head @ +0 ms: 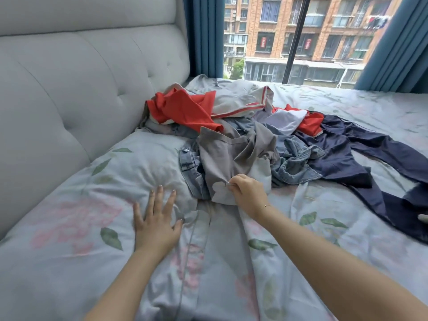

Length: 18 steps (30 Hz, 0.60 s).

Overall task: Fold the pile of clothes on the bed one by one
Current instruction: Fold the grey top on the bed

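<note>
A pile of clothes lies across the middle of the bed (69,251). On its near side a grey garment (229,154) is draped over blue jeans (192,167). My right hand (249,193) pinches the grey garment's lower edge. My left hand (156,218) rests flat on the floral cover, fingers spread, left of the pile. Behind lie a red garment (183,107), a white and red one (236,100), a denim shirt (296,163) and dark navy trousers (361,158) stretching to the right.
A grey tufted headboard (69,77) runs along the left. Blue curtains (203,35) frame a large window (301,38) behind the bed. The floral cover is rumpled between my arms.
</note>
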Motion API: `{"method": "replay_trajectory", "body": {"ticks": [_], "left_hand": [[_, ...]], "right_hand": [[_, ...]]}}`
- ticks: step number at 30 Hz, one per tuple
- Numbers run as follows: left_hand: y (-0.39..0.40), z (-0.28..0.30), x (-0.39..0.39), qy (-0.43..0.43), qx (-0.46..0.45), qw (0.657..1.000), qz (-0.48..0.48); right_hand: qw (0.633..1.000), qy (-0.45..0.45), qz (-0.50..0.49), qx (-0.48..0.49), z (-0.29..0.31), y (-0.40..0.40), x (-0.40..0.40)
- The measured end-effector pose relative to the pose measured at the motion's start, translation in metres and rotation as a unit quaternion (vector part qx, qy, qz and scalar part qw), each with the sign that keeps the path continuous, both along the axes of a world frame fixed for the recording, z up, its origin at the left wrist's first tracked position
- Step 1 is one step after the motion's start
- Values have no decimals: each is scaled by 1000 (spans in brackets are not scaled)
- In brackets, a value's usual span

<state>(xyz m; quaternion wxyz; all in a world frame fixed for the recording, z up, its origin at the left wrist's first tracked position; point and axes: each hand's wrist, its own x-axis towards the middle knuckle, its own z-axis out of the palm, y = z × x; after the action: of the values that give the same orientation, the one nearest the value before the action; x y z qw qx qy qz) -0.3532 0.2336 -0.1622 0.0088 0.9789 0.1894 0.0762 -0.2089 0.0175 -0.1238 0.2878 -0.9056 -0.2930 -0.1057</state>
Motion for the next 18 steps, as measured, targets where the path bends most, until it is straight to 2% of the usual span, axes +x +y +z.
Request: {"method": "replay_trajectory", "body": {"ticks": [3,5,6,8,9,10,11,12,14,15,18], "left_hand": [[-11,23,8,2,-128,991,29],[-27,43,17,-57,-274,959,36],[-38,51,23,-105,-386,916,26],[-69,63,31,-169,-622,765,14],[-84,67,35,-171,-694,699,28],[-99,69,37,-166,-729,663,42],[-111,69,37,-161,-736,655,57],[-119,68,38,-172,-727,661,64],[-122,63,37,-215,-680,697,72],[-120,60,34,-229,-673,700,67],[-121,58,16,-238,-694,678,40]], "right_hand": [[994,-32,42,92,4,-25,-28],[991,-34,60,113,5,-44,-48],[990,-29,65,118,4,-52,-57],[989,-9,82,119,1,-67,-75],[989,2,95,114,0,-73,-83],[989,13,111,101,0,-78,-90],[988,22,128,81,-1,-82,-97],[987,29,145,61,0,-85,-104],[983,46,174,38,4,-91,-114],[980,64,187,33,7,-94,-118],[959,187,210,28,24,-105,-129]]}}
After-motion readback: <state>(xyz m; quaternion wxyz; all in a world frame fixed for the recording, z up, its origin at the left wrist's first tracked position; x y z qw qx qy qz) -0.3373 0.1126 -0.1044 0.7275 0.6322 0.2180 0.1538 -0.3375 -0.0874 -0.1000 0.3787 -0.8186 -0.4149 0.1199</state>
